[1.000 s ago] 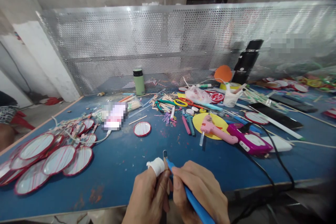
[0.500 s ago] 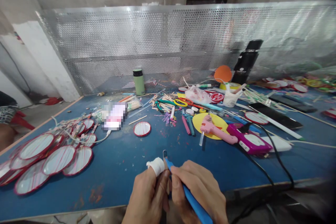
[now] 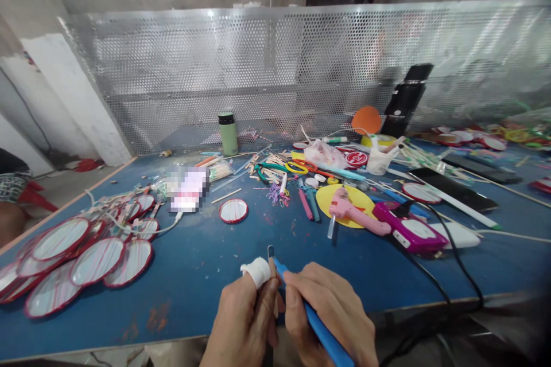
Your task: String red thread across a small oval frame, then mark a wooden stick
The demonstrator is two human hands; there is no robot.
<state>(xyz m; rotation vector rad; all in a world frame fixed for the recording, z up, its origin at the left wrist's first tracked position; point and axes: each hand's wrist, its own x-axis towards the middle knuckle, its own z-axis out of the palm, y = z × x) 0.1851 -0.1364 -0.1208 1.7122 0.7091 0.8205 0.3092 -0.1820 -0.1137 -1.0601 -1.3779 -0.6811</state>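
I have a small wooden stick (image 3: 272, 268) right in front of me, held up by the near edge of the tabletop (image 3: 193, 287), with its round end pointing to 12 o'clock. My left hand (image 3: 239, 315) pinches it, and one finger there wears a white wrap (image 3: 257, 272). My right hand (image 3: 329, 304) grips a blue pen (image 3: 325, 335). The pen slants down to 5 o'clock, and its tip is right by the stick. I can't tell if it touches the wood. The stick's end has a dark edge, too small for me to say what it is.

I think I am in the middle of working on the stick with the pen. The next move seems to call for a firm pinch on the left and a small, light stroke on the right, so the stick does not wobble.

Counting from the stick, one round piece with a red edge (image 3: 233, 211) lies at 11 o'clock. A heap of more round pieces (image 3: 97, 262) sits at 9. A lit phone (image 3: 187, 195) is between 10 and 11. Loose sticks (image 3: 279, 159) lie at 12, and a pink glue gun (image 3: 342, 206) rests on a yellow disc (image 3: 325, 200) near 2.
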